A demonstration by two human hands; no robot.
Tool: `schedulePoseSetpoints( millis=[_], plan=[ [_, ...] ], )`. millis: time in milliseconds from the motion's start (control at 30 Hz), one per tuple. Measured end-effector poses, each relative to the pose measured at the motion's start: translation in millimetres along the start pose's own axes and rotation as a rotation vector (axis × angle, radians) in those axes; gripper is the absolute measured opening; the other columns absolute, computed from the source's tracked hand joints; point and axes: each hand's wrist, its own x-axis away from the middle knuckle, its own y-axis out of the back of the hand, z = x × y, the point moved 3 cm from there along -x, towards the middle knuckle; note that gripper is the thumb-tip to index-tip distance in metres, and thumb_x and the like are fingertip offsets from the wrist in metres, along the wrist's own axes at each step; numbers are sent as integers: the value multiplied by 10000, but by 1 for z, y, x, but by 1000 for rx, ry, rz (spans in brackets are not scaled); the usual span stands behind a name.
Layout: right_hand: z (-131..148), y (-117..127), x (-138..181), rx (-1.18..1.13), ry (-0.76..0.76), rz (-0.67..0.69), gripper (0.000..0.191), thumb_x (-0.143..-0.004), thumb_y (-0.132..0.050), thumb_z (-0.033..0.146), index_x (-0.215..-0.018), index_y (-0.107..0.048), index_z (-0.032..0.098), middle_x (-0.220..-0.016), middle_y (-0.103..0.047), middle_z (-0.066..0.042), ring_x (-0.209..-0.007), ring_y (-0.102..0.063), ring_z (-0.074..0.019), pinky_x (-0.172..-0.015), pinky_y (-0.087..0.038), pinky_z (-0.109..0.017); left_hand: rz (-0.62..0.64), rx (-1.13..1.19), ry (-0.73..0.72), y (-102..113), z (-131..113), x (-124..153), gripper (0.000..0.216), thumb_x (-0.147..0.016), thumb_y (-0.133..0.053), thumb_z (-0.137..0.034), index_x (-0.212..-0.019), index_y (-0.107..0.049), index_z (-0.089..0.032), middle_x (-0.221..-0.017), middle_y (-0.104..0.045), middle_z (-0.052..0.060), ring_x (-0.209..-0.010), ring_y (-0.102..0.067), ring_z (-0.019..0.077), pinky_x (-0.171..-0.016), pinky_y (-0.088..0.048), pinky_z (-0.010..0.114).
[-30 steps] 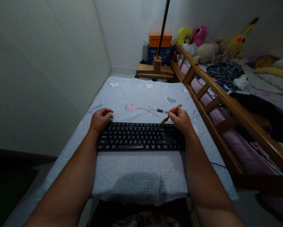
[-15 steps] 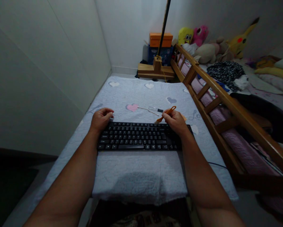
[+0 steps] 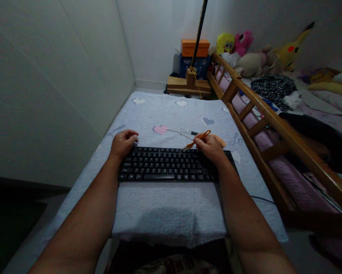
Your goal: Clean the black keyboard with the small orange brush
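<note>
A black keyboard (image 3: pixel 171 164) lies across a pale blue quilt with hearts (image 3: pixel 171 114). My left hand (image 3: pixel 123 143) rests curled on the keyboard's far left corner, gripping its edge. My right hand (image 3: pixel 210 146) is closed on a small orange brush (image 3: pixel 196 140), whose tip touches the keyboard's top row right of the middle. Just beyond the brush lies a thin metal tool with a black grip (image 3: pixel 185 132). An orange scrap (image 3: pixel 220 141) shows behind my right hand.
A wooden bed rail (image 3: pixel 262 114) runs along the right, with plush toys (image 3: pixel 245 49) and clothes behind it. A wooden stand with a dark pole (image 3: pixel 189 82) and an orange box (image 3: pixel 195 47) stand at the far end. A wall closes the left side. A black cable (image 3: pixel 260 198) trails right.
My right hand has slid left along the keyboard's top edge with the orange brush. My left hand stays on the left corner.
</note>
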Motion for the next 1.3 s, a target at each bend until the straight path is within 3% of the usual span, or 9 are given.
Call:
schedulePoseSetpoints(
  millis=[267,433,600,867,1000,1167,1300],
  plan=[
    [5,17,1,123,27,-139,249,-840,-630,457,-808,-679,215,-660,-609,3,-627,-542,-171,-640,-426,-315,8,39,-5,0,4,-1,111,-706,-684,-267,-792,-724,-210,-675,-699,3,-661,-663,170,-717,-546,291],
    [4,8,1,-10,3,-105,290,-831,-635,507,-870,-672,223,-653,-596,16,-610,-529,-165,-618,-424,-307,11,33,0,0,2,0,114,-713,-687,-268,-800,-728,-207,-685,-705,4,-660,-665,169,-705,-546,285],
    [3,7,1,60,-1,-70,233,-813,-627,457,-822,-664,227,-644,-584,18,-611,-528,-170,-623,-422,-308,7,29,-4,0,1,0,113,-719,-687,-266,-803,-724,-201,-681,-704,6,-664,-668,171,-708,-551,285],
    [8,29,3,340,55,-265,156,-808,-589,348,-746,-660,223,-694,-691,-32,-691,-646,-207,-703,-473,-315,25,28,-3,0,5,-2,141,-709,-688,-291,-814,-722,-202,-679,-701,3,-658,-667,170,-678,-541,281],
    [10,36,7,288,91,-351,197,-835,-584,398,-796,-667,224,-681,-684,-32,-645,-637,-206,-671,-479,-324,20,31,-3,0,6,-2,137,-705,-686,-286,-808,-722,-203,-672,-698,2,-654,-662,169,-689,-536,286],
    [10,40,8,153,74,-293,223,-823,-611,438,-806,-666,222,-696,-677,-22,-654,-640,-204,-655,-492,-317,16,33,-8,0,5,-2,123,-706,-683,-276,-797,-723,-203,-669,-703,3,-651,-661,169,-691,-533,287],
    [11,38,8,171,68,-201,199,-823,-630,403,-794,-679,213,-704,-687,-21,-689,-661,-206,-681,-489,-312,11,30,-13,-1,6,-3,119,-706,-681,-275,-792,-720,-201,-667,-702,5,-649,-657,170,-691,-529,289]
  ],
)
